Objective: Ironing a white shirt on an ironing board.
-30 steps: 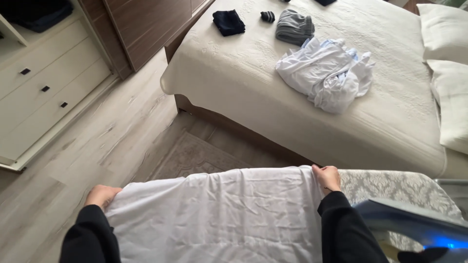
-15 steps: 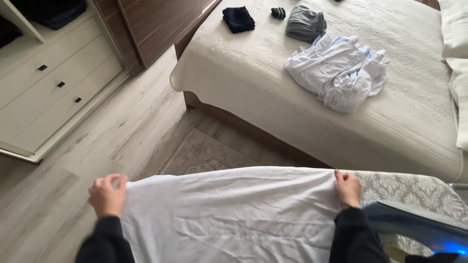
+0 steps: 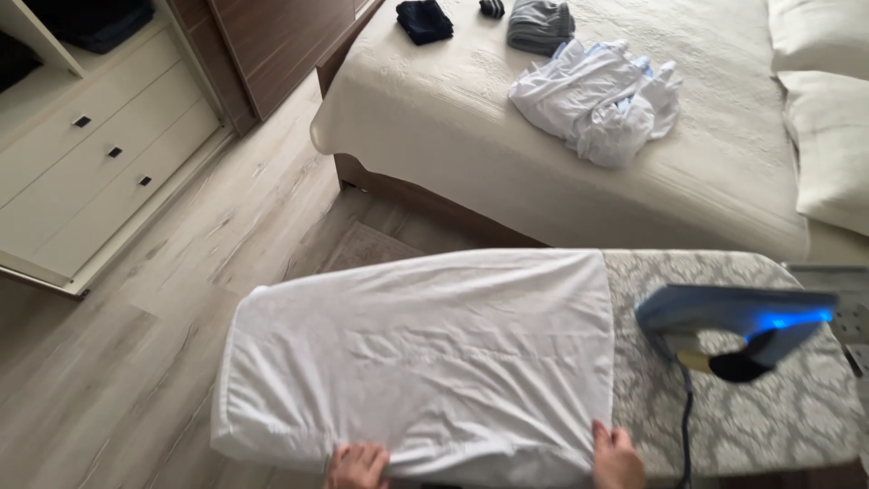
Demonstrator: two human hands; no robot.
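Moved from the far edge to the near edge: left hand (image 3: 358, 465) and right hand (image 3: 617, 459), both now pinching the near hem of the wrinkled white cotton cloth (image 3: 425, 358), fingers curled over the fold and closed on it. Spread flat across the grey damask-patterned ironing board (image 3: 724, 407), covering its left end and hanging a little over the tip.

Looks light, thin and limp; likely to crease and slide easily on the padded cover, not fragile. Best gripped at hems or corners, as now, and pulled taut between two hands.

Parked upright on the board's right part, just beside the cloth but apart from it: blue steam iron with a glowing light (image 3: 738, 317), cord trailing down.

Beyond the board: beige quilted bed (image 3: 453, 109) with a crumpled heap of white shirts (image 3: 593, 100), folded dark and grey garments (image 3: 540, 23), pillows. Pale wood-plank floor (image 3: 163, 317), small patterned rug, cream drawer unit (image 3: 100, 154) at left.
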